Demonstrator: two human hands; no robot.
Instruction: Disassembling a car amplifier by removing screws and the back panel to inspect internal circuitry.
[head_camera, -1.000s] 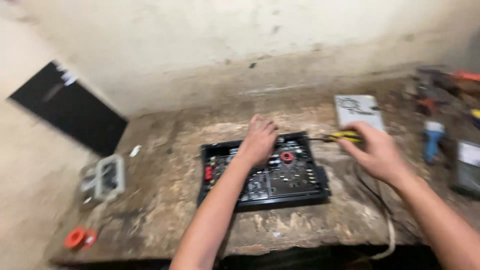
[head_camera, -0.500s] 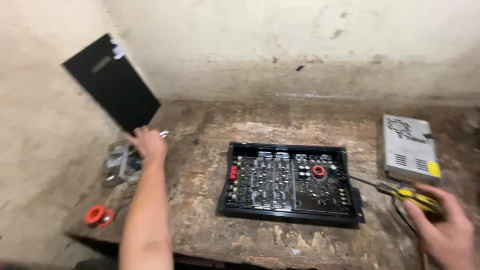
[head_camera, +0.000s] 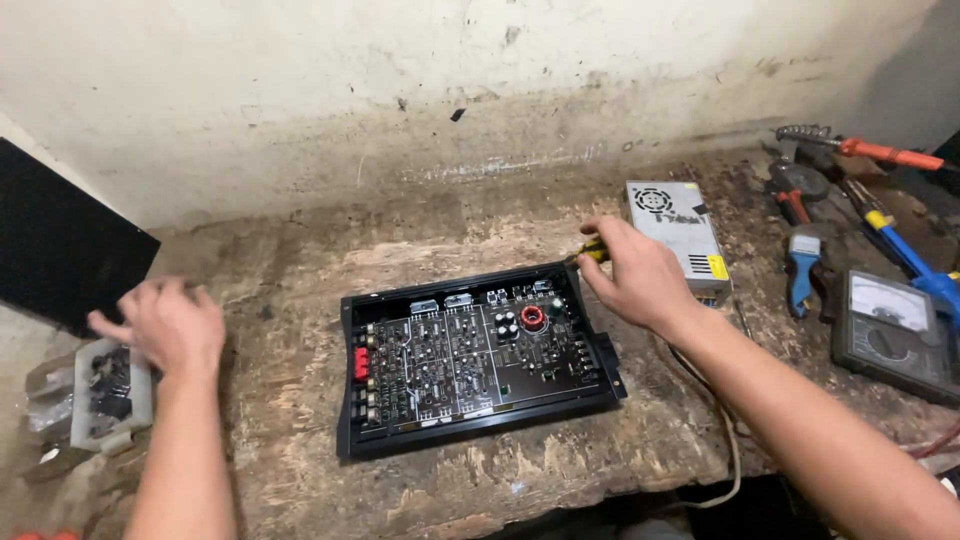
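Observation:
An opened black electronics case with a dark circuit board (head_camera: 470, 355) lies in the middle of a worn wooden bench (head_camera: 300, 290). My right hand (head_camera: 632, 275) grips a yellow-and-black screwdriver (head_camera: 590, 252), its tip at the case's back right corner. My left hand (head_camera: 165, 322) hovers, blurred, at the left with fingers curled, just right of a small clear parts box (head_camera: 105, 392). I cannot make out anything in that hand.
A silver power supply box (head_camera: 675, 230) sits right of the case. Farther right lie an analog meter (head_camera: 895, 322), blue-handled and red-handled tools (head_camera: 805, 270). A black panel (head_camera: 60, 245) leans on the wall at left. A white cable (head_camera: 728, 455) hangs over the front edge.
My right hand brought the screwdriver from the front right up to the case's back right corner. My left hand drew back slightly from the parts box. The view shifted right.

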